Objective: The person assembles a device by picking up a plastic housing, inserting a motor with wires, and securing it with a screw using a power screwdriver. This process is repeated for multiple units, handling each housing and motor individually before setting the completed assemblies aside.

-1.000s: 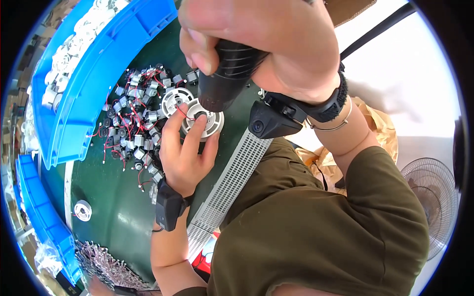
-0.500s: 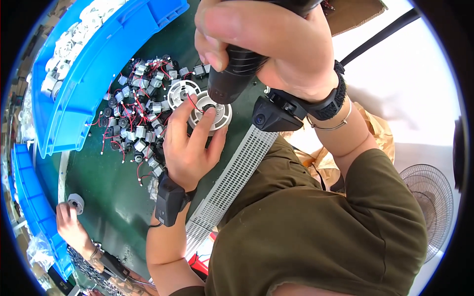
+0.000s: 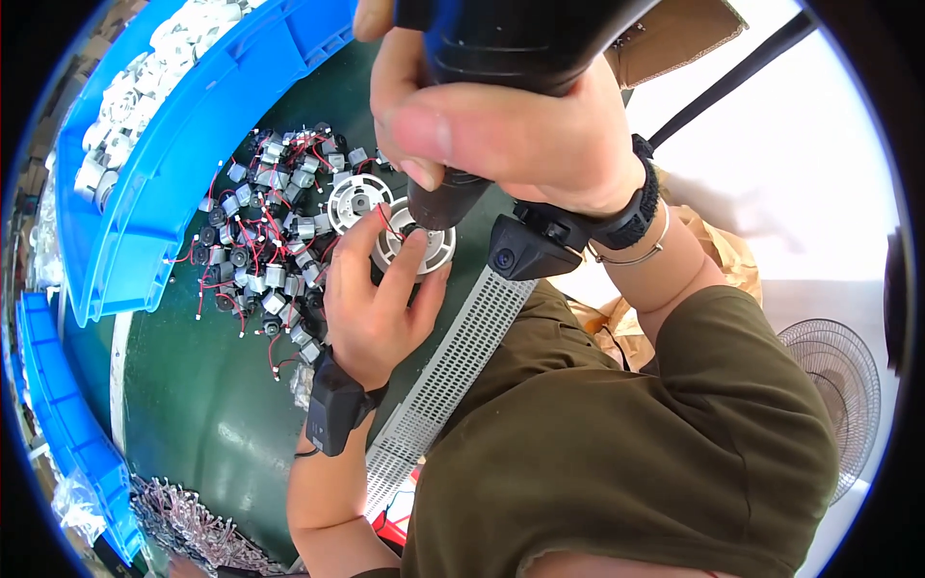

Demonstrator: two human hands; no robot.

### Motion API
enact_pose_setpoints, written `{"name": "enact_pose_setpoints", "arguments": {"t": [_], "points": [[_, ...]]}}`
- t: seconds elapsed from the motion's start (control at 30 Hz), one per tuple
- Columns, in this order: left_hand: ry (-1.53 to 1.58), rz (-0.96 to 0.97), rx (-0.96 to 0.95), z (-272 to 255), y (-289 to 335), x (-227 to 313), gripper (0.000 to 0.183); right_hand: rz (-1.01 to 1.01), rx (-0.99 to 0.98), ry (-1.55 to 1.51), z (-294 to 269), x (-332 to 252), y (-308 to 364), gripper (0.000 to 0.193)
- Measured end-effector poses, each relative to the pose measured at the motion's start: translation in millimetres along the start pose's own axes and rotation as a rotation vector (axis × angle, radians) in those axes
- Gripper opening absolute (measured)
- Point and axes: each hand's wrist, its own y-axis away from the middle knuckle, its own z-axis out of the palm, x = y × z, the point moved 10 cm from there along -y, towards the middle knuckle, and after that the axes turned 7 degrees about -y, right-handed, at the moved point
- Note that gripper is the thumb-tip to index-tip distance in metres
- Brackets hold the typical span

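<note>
A black power screwdriver (image 3: 451,199) points downward in my right hand (image 3: 525,130), whose fingers wrap round its body. Its lower end stands over a white round plastic housing (image 3: 444,249); the bit's tip is hidden. My left hand (image 3: 371,303) steadies that housing with its fingers, one fingertip pressing on a dark part in the middle. Red wire shows beside those fingers. A second white round housing (image 3: 339,214) with a slotted rim lies just to the left, touching or nearly touching the first.
Small motors (image 3: 275,231) with red wires lie heaped on the green table (image 3: 212,385), left of my hands. A blue bin (image 3: 193,164) of white parts stands beyond, another blue bin (image 3: 67,414) at lower left. A perforated strip (image 3: 453,347) runs along the near edge.
My right hand and the screwdriver have come slightly lower in view, still over the housing. The other person's hand with a white part at lower left has gone from view.
</note>
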Motion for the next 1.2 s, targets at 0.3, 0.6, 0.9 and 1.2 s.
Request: {"name": "enact_pose_setpoints", "arguments": {"t": [0.3,0.6,0.9,1.2], "points": [[0.002,-0.067,0.025,-7.2,-2.4,-1.8,0.039,0.448,0.167,-0.914,23.6,45.6,18.2,0.036],[-0.484,-0.623,0.196,-214.7,60.7,-144.1,0.039,0.22,0.367,-0.686,-26.9,54.8,-39.7,0.042],[-1.165,-0.493,0.022,-251.7,113.5,-142.4,0.039,0.209,-0.489,0.055,104.1,72.7,39.2,0.024],[-0.301,-0.111,-0.231,-62.9,-28.5,-40.7,0.06,0.116,-0.52,0.304,116.2,68.2,20.4,0.01]]}}
